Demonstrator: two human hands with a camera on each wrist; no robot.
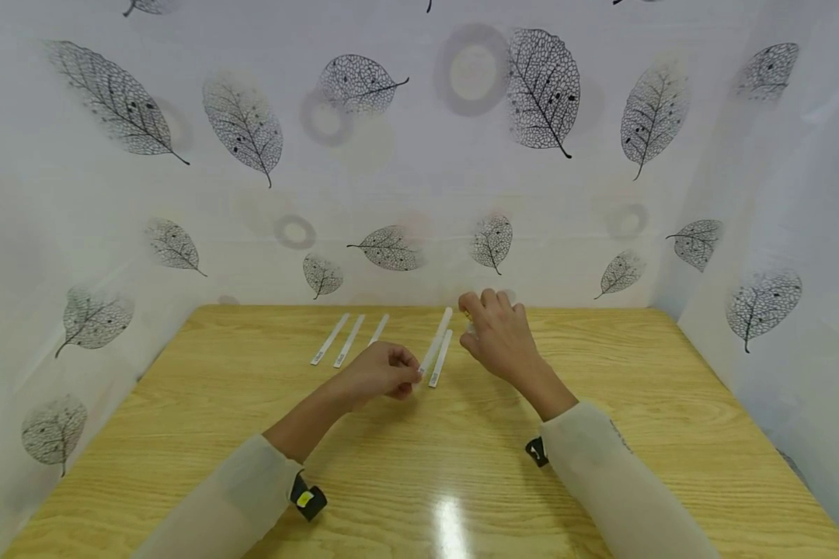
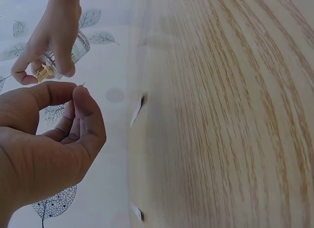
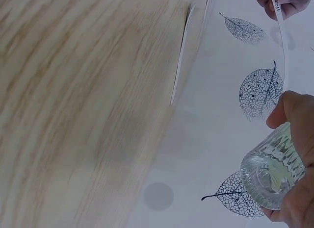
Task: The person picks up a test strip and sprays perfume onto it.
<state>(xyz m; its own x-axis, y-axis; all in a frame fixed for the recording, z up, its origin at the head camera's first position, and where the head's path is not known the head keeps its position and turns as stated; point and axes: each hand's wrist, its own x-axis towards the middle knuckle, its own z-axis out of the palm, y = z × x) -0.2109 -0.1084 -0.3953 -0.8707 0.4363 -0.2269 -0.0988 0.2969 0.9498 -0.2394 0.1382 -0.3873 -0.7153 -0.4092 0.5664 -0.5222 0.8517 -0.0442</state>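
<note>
In the head view my left hand (image 1: 374,376) pinches a white paper test strip (image 1: 436,338) by its near end, between thumb and forefinger. The strip slants up and away, close to my right hand (image 1: 499,335). That hand grips a ribbed clear-glass perfume bottle (image 3: 269,170), which the fingers partly cover. A gold spray top (image 2: 44,73) shows under the right forefinger in the left wrist view. Seen from the right wrist, the strip (image 3: 283,51) hangs between the two hands, printing at its held end.
Another white strip (image 1: 440,359) lies on the wooden table (image 1: 419,458) just right of the held one. Three more strips (image 1: 330,339) lie in a row to the left, the third partly behind my left hand. A leaf-patterned curtain (image 1: 405,186) encloses the back and sides.
</note>
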